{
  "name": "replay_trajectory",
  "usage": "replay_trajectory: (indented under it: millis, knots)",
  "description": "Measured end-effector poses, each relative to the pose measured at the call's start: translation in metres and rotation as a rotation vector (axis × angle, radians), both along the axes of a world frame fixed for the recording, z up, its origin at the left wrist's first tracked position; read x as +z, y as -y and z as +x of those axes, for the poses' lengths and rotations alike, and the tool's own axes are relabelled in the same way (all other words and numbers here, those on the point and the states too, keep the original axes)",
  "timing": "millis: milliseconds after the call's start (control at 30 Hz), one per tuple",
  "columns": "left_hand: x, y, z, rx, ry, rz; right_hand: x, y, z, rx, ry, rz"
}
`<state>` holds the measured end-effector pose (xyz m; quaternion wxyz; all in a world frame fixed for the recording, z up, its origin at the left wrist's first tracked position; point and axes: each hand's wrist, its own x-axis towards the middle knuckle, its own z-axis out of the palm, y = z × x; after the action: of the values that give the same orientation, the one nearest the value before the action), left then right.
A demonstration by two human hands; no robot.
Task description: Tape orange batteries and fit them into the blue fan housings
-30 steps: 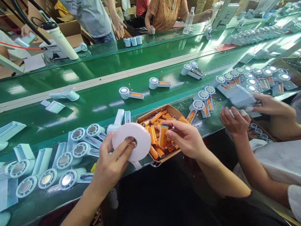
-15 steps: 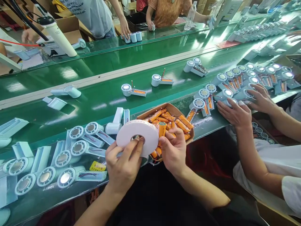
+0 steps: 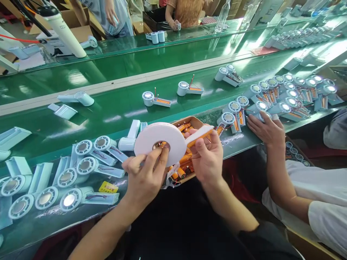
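A roll of white tape point(image 3: 143, 139) is in my left hand point(image 3: 145, 182), whose fingers are hooked into its core. My right hand point(image 3: 208, 162) pinches an orange battery point(image 3: 207, 136) just right of the roll. A white strip of tape point(image 3: 199, 133) lies along the battery's upper side and reaches toward the roll's edge. Below and behind both hands is a cardboard box point(image 3: 193, 119) of orange wired batteries point(image 3: 185, 159), partly hidden by the roll and my right hand.
Light-blue round-headed housings point(image 3: 67, 177) crowd the ledge at left; more stand at right point(image 3: 255, 90). Several units lie on the green conveyor belt point(image 3: 119, 97). A co-worker's hand point(image 3: 268, 130) touches a housing at right. Other people stand across the belt, near a bottle point(image 3: 222, 16).
My right hand has moved right and tilted the battery, and a white strip now shows along it. The roll has risen slightly. One of the right co-worker's hands has left the housings.
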<state>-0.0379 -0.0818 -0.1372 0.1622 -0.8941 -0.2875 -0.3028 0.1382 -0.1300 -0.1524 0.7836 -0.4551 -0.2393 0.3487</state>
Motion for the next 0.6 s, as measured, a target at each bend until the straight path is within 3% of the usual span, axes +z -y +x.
replay_trajectory:
  millis: [67,100,167,233,333,433,500,600]
  knots:
    - [-0.008,0.012,0.008,0.033,0.084,-0.051,-0.007,-0.001,-0.017,-0.146,-0.067,0.025]
    - [-0.011,0.018,0.011,0.04,0.119,-0.085,-0.008,-0.002,-0.016,-0.152,-0.084,0.02]
    - [-0.015,0.027,0.013,0.025,0.156,-0.167,-0.004,-0.002,0.005,-0.116,-0.071,0.01]
    - [-0.014,0.027,0.012,-0.018,0.126,-0.258,0.007,-0.004,0.045,-0.163,0.006,0.079]
    - [-0.002,0.003,0.008,-0.128,-0.037,-0.404,0.025,-0.011,0.101,-0.426,0.117,0.324]
    - [0.017,-0.039,-0.004,-0.232,-0.161,-0.584,0.027,-0.01,0.11,-0.339,0.07,0.324]
    - [0.027,-0.064,-0.016,-0.095,-0.179,-0.64,0.019,0.001,0.097,-0.233,0.043,0.231]
    - [0.028,-0.085,-0.03,0.191,-0.339,-0.653,0.0,0.021,0.079,-0.234,0.02,0.099]
